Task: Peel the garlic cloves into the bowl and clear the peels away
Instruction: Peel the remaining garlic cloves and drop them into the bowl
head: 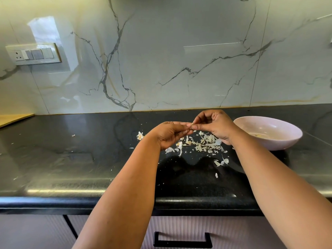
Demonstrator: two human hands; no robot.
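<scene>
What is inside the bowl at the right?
Inside the bowl, a few small pale pieces lie on the bottom, probably garlic; too small to tell. The right hand and wrist cover the bowl's left part, so anything there stays hidden.

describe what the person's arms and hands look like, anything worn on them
Both forearms are bare, with no sleeves in view. The left hand and right hand show no gloves, watch or bracelet at the wrists. No rings are visible on the fingers, though part of them is hidden.
</scene>
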